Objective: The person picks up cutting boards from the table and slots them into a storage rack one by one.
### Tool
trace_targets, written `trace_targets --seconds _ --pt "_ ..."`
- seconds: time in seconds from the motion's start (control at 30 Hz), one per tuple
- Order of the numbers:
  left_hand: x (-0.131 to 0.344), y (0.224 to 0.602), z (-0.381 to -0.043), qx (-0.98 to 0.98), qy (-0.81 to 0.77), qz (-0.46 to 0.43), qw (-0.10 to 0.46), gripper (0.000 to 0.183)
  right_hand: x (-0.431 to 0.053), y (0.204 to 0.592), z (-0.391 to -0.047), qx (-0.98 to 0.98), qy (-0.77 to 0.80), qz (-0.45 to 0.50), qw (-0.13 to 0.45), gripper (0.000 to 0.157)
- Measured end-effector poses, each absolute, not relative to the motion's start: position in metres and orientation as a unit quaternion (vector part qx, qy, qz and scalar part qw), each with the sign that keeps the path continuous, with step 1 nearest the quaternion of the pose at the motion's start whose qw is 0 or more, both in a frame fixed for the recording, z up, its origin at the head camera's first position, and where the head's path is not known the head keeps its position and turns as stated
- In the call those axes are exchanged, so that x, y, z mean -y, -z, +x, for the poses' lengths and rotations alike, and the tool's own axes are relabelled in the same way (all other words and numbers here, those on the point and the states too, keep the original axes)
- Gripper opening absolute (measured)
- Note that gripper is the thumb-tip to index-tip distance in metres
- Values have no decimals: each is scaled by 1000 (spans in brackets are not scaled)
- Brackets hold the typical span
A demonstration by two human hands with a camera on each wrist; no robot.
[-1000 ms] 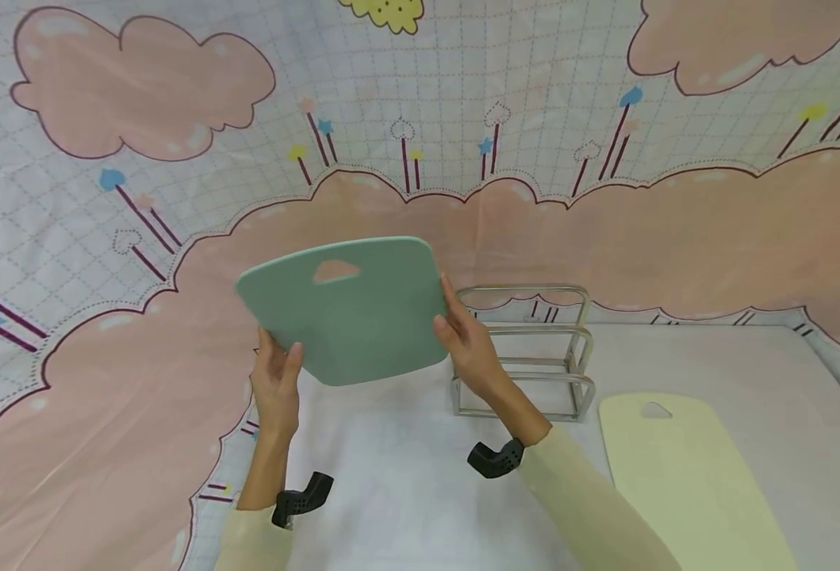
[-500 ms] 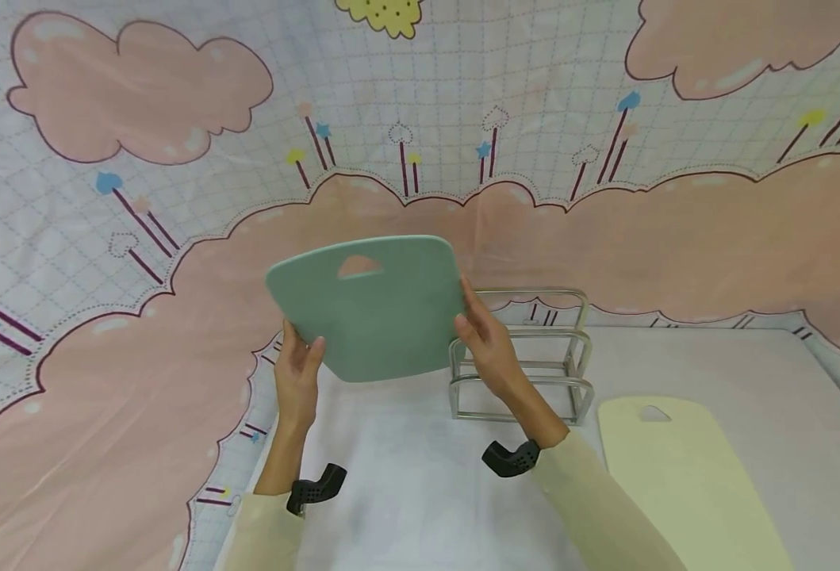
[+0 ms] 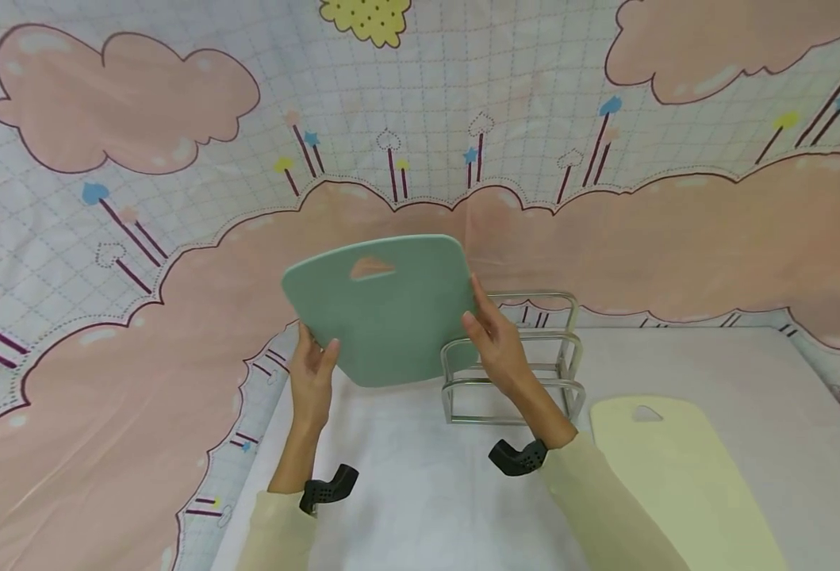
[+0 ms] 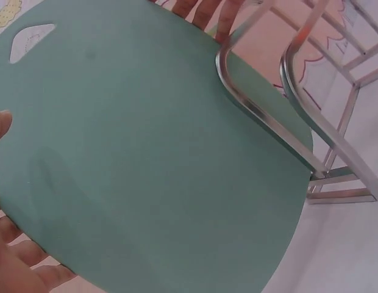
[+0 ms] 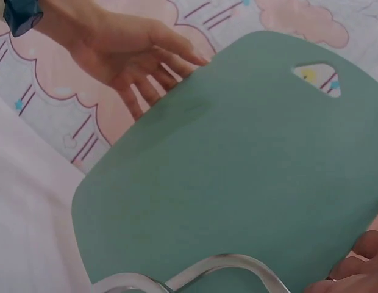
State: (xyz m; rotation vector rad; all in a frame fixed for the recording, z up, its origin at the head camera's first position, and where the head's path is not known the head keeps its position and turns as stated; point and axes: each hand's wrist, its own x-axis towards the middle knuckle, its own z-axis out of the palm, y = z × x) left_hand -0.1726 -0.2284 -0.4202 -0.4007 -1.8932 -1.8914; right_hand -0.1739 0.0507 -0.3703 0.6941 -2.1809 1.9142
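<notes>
A green cutting board (image 3: 384, 317) with a handle slot is held up over the table, tilted, its slot at the top. My left hand (image 3: 312, 388) grips its left edge, thumb in front and fingers behind. At the opposite edge my right hand (image 3: 500, 349) holds it the same way. The silver wire rack (image 3: 569, 384) stands just right of the board. In the left wrist view, a rack bar (image 4: 256, 114) crosses in front of one corner of the board (image 4: 140, 140). Rounded rack bars (image 5: 231, 261) also cross its lower end in the right wrist view.
A pale yellow cutting board (image 3: 676, 476) lies flat on the white table (image 3: 405, 500), right of the rack and partly behind my right sleeve (image 3: 605, 500). A cloth printed with clouds (image 3: 127, 103) hangs behind the table.
Both hands have carried the green board to the right, so its right side now overlaps the rack. The hold is unchanged. The view has shifted slightly.
</notes>
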Motion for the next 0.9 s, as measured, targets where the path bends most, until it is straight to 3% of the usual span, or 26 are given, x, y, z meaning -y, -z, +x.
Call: trace_targets --seconds 0.3,0.7,0.9 --pt "217 406 -167 690 681 -155 191 71 -58 369 -171 744 -628 215 75 57" --pt "206 419 -176 685 687 -170 172 74 -74 368 -170 756 -617 198 90 60" --pt "202 424 -180 699 669 -165 190 75 -80 367 -169 756 -614 202 103 61"
